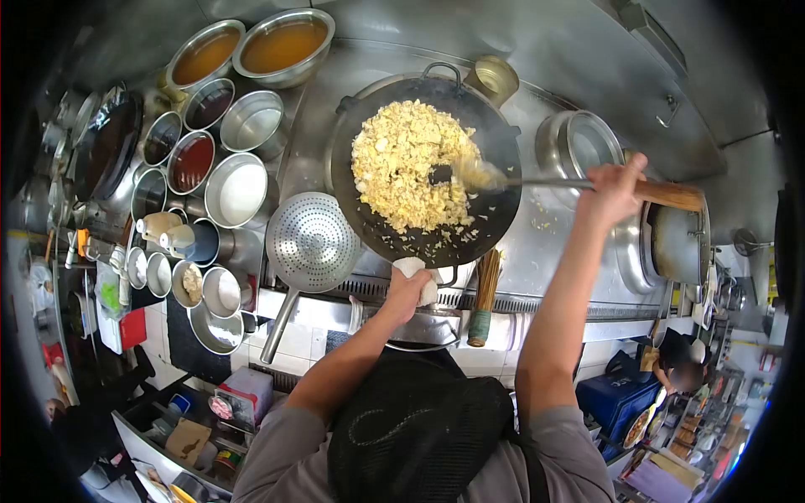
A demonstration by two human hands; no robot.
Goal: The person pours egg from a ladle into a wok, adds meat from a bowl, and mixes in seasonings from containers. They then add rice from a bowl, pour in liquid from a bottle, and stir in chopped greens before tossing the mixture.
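Note:
A black wok point(495, 138) holds a heap of yellow fried rice or scrambled egg point(402, 163). My left hand point(407, 292) grips the wok's near handle through a white cloth point(412, 268). My right hand point(610, 191) is closed on the wooden handle of a long metal ladle point(553, 182). The ladle's bowl point(480, 174) rests in the food at the right side of the wok.
A perforated metal skimmer point(312, 241) lies left of the wok. Several steel bowls of sauces and seasonings point(210, 159) crowd the left. Two pots of broth point(281, 46) stand at the back. A bamboo brush point(484, 298) and another wok point(677, 243) are to the right.

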